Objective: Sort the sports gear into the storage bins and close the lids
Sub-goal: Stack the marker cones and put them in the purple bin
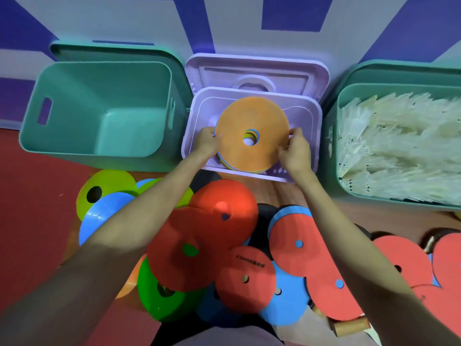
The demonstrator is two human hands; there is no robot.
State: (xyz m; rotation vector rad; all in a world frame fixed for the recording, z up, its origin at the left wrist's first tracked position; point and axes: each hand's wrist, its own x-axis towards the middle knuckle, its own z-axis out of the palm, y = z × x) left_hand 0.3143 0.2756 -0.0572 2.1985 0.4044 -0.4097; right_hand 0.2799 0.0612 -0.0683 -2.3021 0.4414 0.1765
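- Two hands held one stack of flat disc cones [252, 136] over the lilac bin [314, 116] in the middle: the left hand [207, 143] pinched the stack's left edge and the right hand [295, 152] curled round its right edge, presumably so the layers stayed aligned and level on the way down.
- The stack's top disc was orange, with yellow and blue edges showing beneath; it sat tilted slightly toward the near rim, inside the bin's opening, and I could not tell whether it touched the floor of the bin.
- The lilac lid [257, 71] stood propped against the far wall behind its bin, out of the way for loading; closing was not yet done.
- The teal bin on the left [99, 108] stood open with nothing visible inside, its lid leaning behind it.
- The teal bin on the right [354, 106] held a heap of white shuttlecocks [399, 146], so that sort looked finished apart from the lid.
- Many loose disc cones [199, 245], red, green and blue, lay overlapping on the near floor [37, 196], alongside red round bats [299, 245], at least one with a wooden handle showing; judging by this, much sorting remained.
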